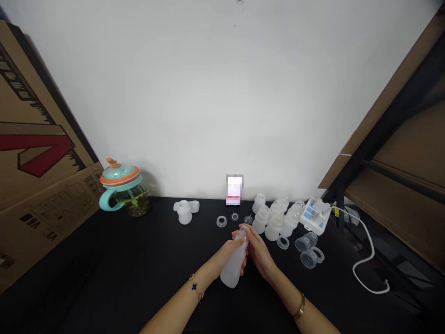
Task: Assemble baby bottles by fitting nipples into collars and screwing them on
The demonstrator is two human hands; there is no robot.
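My left hand (225, 256) is wrapped around the body of a frosted white plastic bottle (233, 269), held tilted above the black table (114, 273). My right hand (257, 250) is at the bottle's top, fingers pinched on its neck or cap; what exactly they grip is too small to tell. Just beyond my hands stands a cluster of several similar small white bottles (274, 217). Loose clear rings (221, 221) and small caps lie near them.
A teal and orange lidded jug (124, 191) stands at the back left beside a big cardboard box (38, 162). A white pump part (185, 211) lies mid-table. At right sit a white device (315, 215), its cable (368, 260), clear flanges (309, 250) and a dark wooden shelf frame.
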